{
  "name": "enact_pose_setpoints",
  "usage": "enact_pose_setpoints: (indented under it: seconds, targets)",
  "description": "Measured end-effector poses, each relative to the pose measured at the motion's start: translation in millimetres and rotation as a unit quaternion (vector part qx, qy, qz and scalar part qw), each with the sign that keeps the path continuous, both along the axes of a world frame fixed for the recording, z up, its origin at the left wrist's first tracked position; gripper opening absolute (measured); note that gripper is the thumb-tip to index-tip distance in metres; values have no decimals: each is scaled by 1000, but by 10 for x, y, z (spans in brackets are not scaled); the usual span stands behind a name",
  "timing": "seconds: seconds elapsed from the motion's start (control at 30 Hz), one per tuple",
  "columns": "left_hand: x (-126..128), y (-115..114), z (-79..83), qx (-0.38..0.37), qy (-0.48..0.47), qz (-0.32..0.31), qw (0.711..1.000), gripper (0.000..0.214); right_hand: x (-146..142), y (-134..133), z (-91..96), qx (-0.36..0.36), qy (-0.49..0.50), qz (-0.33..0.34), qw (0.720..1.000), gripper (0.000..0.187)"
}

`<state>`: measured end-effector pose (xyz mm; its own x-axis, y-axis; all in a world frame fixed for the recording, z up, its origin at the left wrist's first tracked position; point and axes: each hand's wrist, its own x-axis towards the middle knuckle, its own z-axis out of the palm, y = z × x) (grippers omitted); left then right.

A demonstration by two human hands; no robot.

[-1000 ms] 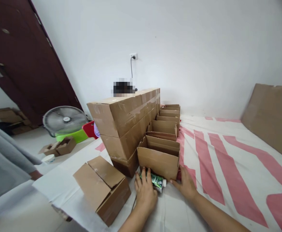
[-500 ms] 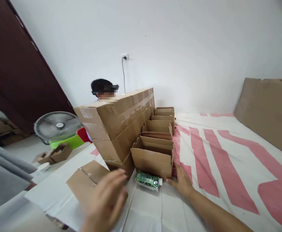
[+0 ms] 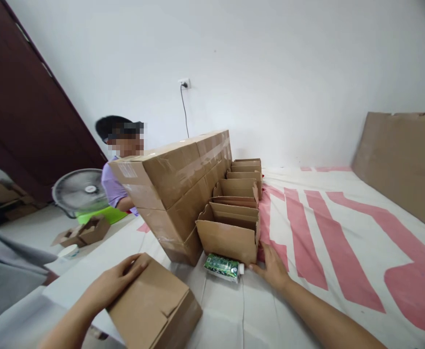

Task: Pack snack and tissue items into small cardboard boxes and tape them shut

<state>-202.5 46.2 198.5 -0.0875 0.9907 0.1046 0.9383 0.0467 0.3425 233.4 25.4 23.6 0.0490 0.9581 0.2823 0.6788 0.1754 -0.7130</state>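
My left hand (image 3: 127, 276) lies over the far left edge of a closed cardboard box (image 3: 154, 300) at the lower left, its fingers bent over the top. At the near right corner of an open cardboard box (image 3: 227, 237), my right hand (image 3: 272, 266) has its thumb by the front face and its fingers along the side. That box heads a row of open boxes (image 3: 239, 186) running back to the wall. A green drink carton (image 3: 221, 265) with a white cap lies on its side in front of it, between my hands.
A wall of stacked, taped boxes (image 3: 176, 194) stands left of the row. Behind it sits a person in a purple shirt (image 3: 114, 186). A fan (image 3: 83, 191) is on the left, and a large cardboard sheet (image 3: 401, 165) leans at the right. A red-and-white cloth (image 3: 343, 242) covers the surface.
My left hand has moved left onto the closed box, which has shifted nearer and turned. The person behind the stack has moved left into fuller view. My right hand stays at the open box's corner.
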Motion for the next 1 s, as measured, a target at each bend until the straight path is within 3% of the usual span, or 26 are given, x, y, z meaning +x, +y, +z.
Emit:
enact_pose_setpoints:
  seconds: [0.1, 0.17, 0.3, 0.43, 0.6, 0.7, 0.87, 1.0]
  targets:
    - [131, -217, 13, -108, 15, 1, 994, 66, -1, -11, 32, -1, 11, 3, 1000, 82]
    - [260, -350, -26, -133, 16, -1, 991, 70, 0, -6, 54, -6, 28, 11, 1000, 83]
    - [653, -614, -175, -90, -69, -52, 992, 66, 42, 25, 115, -32, 56, 39, 997, 84]
    - [1078, -812, -270, -59, -191, -146, 969, 56, 224, -100, 257, -74, 86, 76, 991, 59]
    - [1455, -924, -343, -110, -333, -182, 919, 48, 709, -781, 571, -133, 85, 87, 984, 43]
    - [1644, -978, -421, -153, -421, -172, 877, 50, 1059, -1338, 680, -151, 6, 103, 983, 33]
    - [1858, -1054, -528, -188, -524, -179, 811, 44, 1463, -2082, 489, -138, -144, 85, 976, 36]
    - [1854, -1009, -634, -177, -550, -226, 784, 41, 1578, -2350, 278, -104, -214, 77, 968, 29]
